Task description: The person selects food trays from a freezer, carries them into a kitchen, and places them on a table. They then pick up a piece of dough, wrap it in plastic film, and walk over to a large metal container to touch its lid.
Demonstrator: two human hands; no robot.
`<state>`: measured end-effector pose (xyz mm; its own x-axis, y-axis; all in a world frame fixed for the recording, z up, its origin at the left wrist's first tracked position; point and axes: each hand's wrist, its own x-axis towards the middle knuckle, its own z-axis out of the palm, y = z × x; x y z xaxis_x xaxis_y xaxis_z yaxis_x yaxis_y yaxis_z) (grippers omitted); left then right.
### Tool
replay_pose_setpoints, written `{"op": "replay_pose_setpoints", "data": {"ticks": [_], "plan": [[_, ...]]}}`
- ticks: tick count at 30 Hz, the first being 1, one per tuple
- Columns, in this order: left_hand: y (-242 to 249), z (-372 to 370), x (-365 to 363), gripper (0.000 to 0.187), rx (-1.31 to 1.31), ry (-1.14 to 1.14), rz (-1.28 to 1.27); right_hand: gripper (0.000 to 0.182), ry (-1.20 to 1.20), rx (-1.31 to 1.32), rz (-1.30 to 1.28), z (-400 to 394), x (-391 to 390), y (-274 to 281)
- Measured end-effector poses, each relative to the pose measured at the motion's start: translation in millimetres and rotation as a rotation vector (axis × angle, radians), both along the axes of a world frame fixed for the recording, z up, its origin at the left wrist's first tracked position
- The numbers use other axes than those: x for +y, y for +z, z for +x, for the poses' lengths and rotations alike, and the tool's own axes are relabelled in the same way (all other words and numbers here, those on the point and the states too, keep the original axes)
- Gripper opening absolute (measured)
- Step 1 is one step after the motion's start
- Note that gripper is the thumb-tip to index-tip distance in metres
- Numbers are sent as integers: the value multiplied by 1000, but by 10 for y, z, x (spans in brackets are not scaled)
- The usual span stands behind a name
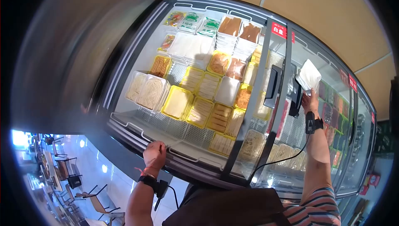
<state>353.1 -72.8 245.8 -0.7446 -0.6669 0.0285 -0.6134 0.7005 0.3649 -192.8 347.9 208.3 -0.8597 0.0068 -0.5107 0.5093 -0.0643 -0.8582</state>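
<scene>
My right hand (310, 101) is raised over the right side of the display freezer (195, 159), its fingers closed on a small stack of white trays (309, 75). The stack is tilted, and its pale top faces up. Just left of that hand is a black handle (295, 97) on a sliding glass lid. My left hand (154, 154) rests at the freezer's front edge with the fingers curled over the rim, close to a white wire rail (137, 132). Both wrists wear black straps with small devices.
Inside the freezer stand yellow trays (177, 102) of food, noodle packs (151, 93), white trays (189, 46) and green-printed bags (191, 21). A second black handle (273, 85) sits on the lid frame. Chairs (97, 203) stand on the shiny floor at lower left.
</scene>
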Motion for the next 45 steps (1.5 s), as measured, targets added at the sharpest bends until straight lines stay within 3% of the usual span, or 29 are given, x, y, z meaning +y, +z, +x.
{"op": "replay_pose_setpoints", "data": {"ticks": [3, 9, 11, 15, 17, 22, 24, 25, 27, 31, 34, 37, 42, 45], "plan": [[-7, -12, 5, 9, 1, 24, 15, 63, -108, -23, -126, -205, 104, -231], [27, -1, 4, 10, -8, 33, 42, 33, -67, -34, -345, -270, 207, -147], [-19, 12, 2, 10, 12, 31, 37, 28, -238, -16, -329, -246, 144, -13], [-37, 46, -19, 10, 39, 27, 58, 25, -146, 107, -388, 368, -73, 547], [-61, 45, -30, 10, 92, 5, 42, 24, 88, 74, -411, 744, -180, 780], [71, 72, -75, 15, 106, -35, 96, 26, 231, 61, -360, 2111, -947, 1141], [114, 91, -221, 22, 35, -124, 483, 26, 315, 34, -379, 2693, -1249, 1125], [113, 79, -342, 22, 37, -155, 484, 25, 302, 0, -355, 3008, -1446, 1145], [96, 67, -555, 42, 158, -256, 1106, 17, 279, -121, -438, 3576, -1780, 1043], [615, -6, -912, 55, 123, -487, 1273, 20, 378, -239, -469, 4472, -2589, 958], [703, 23, -1200, 49, 147, -278, 1604, 21, 355, -163, -624, 4869, -3009, 840], [556, 84, -1457, 38, 145, -367, 1595, 22, 317, -179, -516, 5066, -3313, 987], [569, -19, -1706, 36, 51, -368, 1644, 22, 391, -141, -245, 4962, -3350, 978], [636, -211, -1942, 39, -90, -482, 1547, 23, 363, -172, -344, 4786, -3395, 961]]}}
